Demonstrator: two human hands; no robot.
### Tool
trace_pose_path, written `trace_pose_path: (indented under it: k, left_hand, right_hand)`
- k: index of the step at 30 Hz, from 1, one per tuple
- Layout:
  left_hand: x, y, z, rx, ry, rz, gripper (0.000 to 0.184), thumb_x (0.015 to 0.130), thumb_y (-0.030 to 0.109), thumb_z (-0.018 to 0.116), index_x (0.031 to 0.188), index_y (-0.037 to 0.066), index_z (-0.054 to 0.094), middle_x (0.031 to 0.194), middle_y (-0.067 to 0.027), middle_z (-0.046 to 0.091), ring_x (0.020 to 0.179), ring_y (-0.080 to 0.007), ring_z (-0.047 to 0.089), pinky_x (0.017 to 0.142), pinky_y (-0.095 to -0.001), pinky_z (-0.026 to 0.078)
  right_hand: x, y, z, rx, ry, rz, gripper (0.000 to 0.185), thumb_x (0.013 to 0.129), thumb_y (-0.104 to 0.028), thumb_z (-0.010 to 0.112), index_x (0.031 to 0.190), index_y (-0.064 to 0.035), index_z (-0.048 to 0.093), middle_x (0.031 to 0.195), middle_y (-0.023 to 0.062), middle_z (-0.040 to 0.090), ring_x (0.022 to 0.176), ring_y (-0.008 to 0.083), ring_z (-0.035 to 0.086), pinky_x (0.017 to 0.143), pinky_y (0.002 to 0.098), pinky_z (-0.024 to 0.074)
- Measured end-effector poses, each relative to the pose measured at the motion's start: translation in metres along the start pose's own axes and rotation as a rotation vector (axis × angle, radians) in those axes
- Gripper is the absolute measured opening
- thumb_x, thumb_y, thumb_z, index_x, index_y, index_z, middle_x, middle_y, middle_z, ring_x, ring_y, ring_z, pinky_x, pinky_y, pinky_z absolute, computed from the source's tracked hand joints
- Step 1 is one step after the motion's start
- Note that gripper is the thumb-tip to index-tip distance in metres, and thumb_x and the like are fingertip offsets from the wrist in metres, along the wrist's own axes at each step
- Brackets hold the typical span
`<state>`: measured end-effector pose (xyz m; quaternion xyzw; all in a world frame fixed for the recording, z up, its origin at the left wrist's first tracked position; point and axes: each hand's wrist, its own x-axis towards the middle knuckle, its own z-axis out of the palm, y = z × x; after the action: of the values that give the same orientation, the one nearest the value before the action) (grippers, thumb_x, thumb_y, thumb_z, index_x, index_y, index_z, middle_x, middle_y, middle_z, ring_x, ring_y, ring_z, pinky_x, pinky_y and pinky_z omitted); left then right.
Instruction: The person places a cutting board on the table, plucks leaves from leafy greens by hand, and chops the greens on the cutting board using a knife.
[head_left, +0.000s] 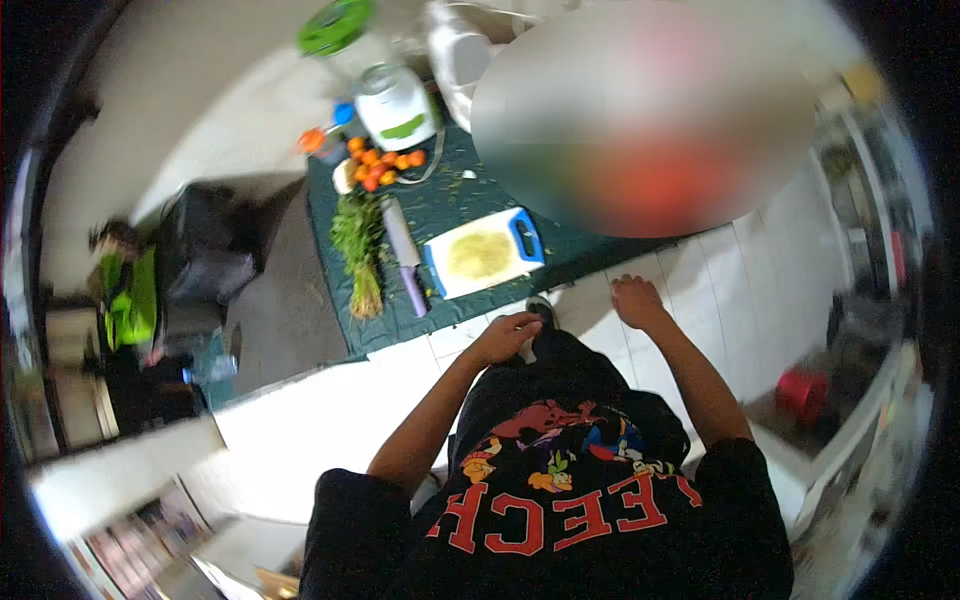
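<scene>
My left hand (508,338) hovers in front of my body, just off the table's near edge, its fingers drawn together. A small pale patch shows below these fingers; whether they hold it I cannot make out. My right hand (637,301) hangs over the tiled floor, fingers loosely bent and holding nothing visible. Closest to my left hand on the table is a white cutting board (440,262) with a blue handle, bearing a pale yellowish chopped heap (480,254). Left of it lies a large knife (404,245) with a purple handle, alongside a bunch of leafy green herbs (357,245).
Small orange-red tomatoes (377,168) lie behind the herbs. A white blender (395,105) with a green lid (335,25) stands at the back of the green-covered table (455,205). A blurred oval hides the table's right part. A person in a yellow-green vest (132,300) is far left.
</scene>
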<state>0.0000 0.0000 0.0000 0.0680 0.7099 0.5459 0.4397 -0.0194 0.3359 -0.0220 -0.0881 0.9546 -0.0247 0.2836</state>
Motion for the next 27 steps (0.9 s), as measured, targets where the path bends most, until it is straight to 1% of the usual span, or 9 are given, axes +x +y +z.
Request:
trace_pose_path:
  k: [2,3,7,8,11,13,21,26,27]
  left_hand:
    - [-0.002,-0.026,0.013,-0.013,0.242,0.051,0.041,0.101,0.035,0.059,0.126,0.002,0.065,0.115,-0.0139,0.072,0.102,-0.0231,0.067,0.089,-0.035,0.052]
    - [-0.016,-0.013,-0.046,-0.081,0.379,0.092,0.04,0.1,0.033,0.06,0.124,0.001,0.066,0.11,-0.0159,0.072,0.099,-0.0231,0.068,0.088,-0.0349,0.052]
    - [-0.05,-0.082,-0.079,-0.144,1.003,-0.022,0.038,0.098,0.03,0.062,0.12,-0.001,0.067,0.104,-0.0168,0.075,0.096,-0.0272,0.072,0.085,-0.038,0.054]
    - [-0.059,-0.085,-0.084,-0.044,1.121,-0.091,0.033,0.095,0.025,0.062,0.114,-0.001,0.068,0.105,-0.0198,0.074,0.096,-0.0342,0.072,0.084,-0.0428,0.055]
    - [-0.078,-0.084,-0.092,0.443,1.13,-0.254,0.03,0.092,0.022,0.062,0.11,-0.001,0.069,0.104,-0.0227,0.072,0.096,-0.0406,0.07,0.084,-0.0486,0.056]
    - [-0.08,-0.073,-0.096,0.516,1.087,-0.3,0.032,0.092,0.026,0.064,0.108,-0.001,0.068,0.108,-0.0253,0.069,0.093,-0.0444,0.069,0.08,-0.0532,0.056]
    - [-0.066,-0.05,-0.149,0.495,0.906,-0.331,0.042,0.091,0.037,0.069,0.108,-0.002,0.065,0.101,-0.0268,0.071,0.092,-0.0453,0.071,0.08,-0.0514,0.059]
    - [-0.035,-0.118,-0.176,0.575,0.877,-0.26,0.043,0.084,0.038,0.075,0.1,-0.002,0.07,0.094,-0.0272,0.072,0.088,-0.043,0.072,0.079,-0.0504,0.059]
    - [-0.039,-0.115,-0.178,0.527,0.863,-0.222,0.04,0.082,0.036,0.076,0.095,-0.002,0.072,0.091,-0.0265,0.072,0.087,-0.0413,0.073,0.078,-0.0495,0.059]
  right_hand:
    - [0.037,-0.008,-0.008,0.035,0.178,-0.298,0.03,0.091,-0.026,0.064,0.112,-0.0042,0.065,0.11,0.0207,0.067,0.099,0.0412,0.067,0.088,0.0536,0.0545]
    - [0.089,-0.056,-0.051,-0.001,0.23,-0.347,0.03,0.091,-0.026,0.064,0.112,-0.0042,0.065,0.11,0.0207,0.067,0.099,0.0412,0.067,0.088,0.0536,0.0545]
    - [0.108,-0.173,-0.091,0.341,0.125,-0.558,0.025,0.092,-0.024,0.063,0.107,-0.0047,0.066,0.104,0.0203,0.068,0.099,0.0401,0.067,0.086,0.0519,0.054]
    - [0.121,-0.194,-0.084,0.332,0.097,-0.602,0.024,0.092,-0.025,0.063,0.104,-0.0045,0.067,0.103,0.0196,0.07,0.099,0.0388,0.068,0.085,0.0509,0.0542]
    - [0.132,-0.239,-0.07,0.456,-0.044,-0.654,0.023,0.091,-0.025,0.063,0.102,-0.0048,0.067,0.099,0.0183,0.072,0.096,0.0373,0.07,0.084,0.0486,0.0548]
    - [0.13,-0.261,-0.069,0.504,-0.027,-0.651,0.021,0.093,-0.022,0.066,0.1,-0.0028,0.069,0.092,0.0158,0.074,0.089,0.0318,0.073,0.078,0.0412,0.0562]
    - [0.146,-0.298,-0.061,0.575,-0.122,-0.619,0.022,0.093,-0.024,0.068,0.1,-0.0039,0.071,0.092,0.0137,0.074,0.087,0.0258,0.072,0.08,0.0389,0.0558]
    - [0.159,-0.31,-0.042,0.689,-0.038,-0.52,0.03,0.091,-0.032,0.069,0.094,-0.0021,0.073,0.084,0.0154,0.074,0.081,0.0302,0.072,0.074,0.0426,0.0549]
    - [0.16,-0.314,-0.043,0.719,-0.155,-0.42,0.033,0.091,-0.034,0.069,0.094,-0.001,0.073,0.082,0.0159,0.073,0.081,0.0304,0.072,0.074,0.0427,0.0549]
